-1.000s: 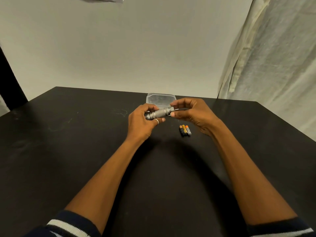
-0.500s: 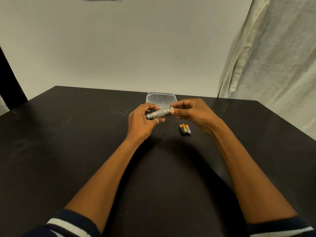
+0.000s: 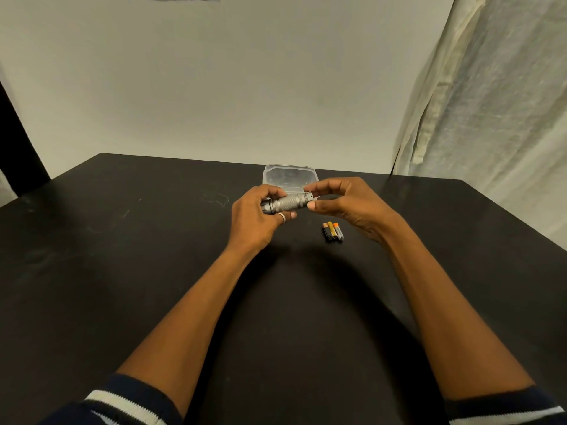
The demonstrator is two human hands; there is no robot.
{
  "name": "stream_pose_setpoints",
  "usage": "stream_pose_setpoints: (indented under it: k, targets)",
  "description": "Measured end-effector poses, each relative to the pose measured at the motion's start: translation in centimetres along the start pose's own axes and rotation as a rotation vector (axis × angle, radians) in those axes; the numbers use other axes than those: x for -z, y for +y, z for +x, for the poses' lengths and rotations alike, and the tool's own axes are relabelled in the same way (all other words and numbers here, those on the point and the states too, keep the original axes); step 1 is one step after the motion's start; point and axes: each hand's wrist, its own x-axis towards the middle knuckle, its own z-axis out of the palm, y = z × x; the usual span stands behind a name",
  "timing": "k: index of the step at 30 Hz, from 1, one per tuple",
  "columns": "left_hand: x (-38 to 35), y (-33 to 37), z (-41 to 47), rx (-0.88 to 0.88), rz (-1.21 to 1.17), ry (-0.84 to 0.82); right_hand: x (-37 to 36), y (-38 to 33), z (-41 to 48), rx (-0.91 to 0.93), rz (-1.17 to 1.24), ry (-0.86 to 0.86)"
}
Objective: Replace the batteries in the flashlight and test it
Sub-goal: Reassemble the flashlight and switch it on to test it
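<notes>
the left hand (image 3: 257,216) grips the flashlight (image 3: 287,203) above the table (image 3: 122,256) — the right hand (image 3: 343,204) pinches its tail end, likely unscrewing the cap. next calls for swapping in batteries (image 3: 333,230) lying just right.

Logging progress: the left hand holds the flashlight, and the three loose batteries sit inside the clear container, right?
Not quite. The head view shows the three batteries lying on the bare table, nearer than the clear container. The left hand does hold the flashlight.
</notes>
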Motion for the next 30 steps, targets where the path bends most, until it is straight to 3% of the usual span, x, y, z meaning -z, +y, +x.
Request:
stream_pose_setpoints:
  k: [30]
  targets:
    - [0.01,-0.07,-0.05,-0.014,0.009,-0.006,-0.29,0.02,-0.28,-0.040,-0.006,0.030]
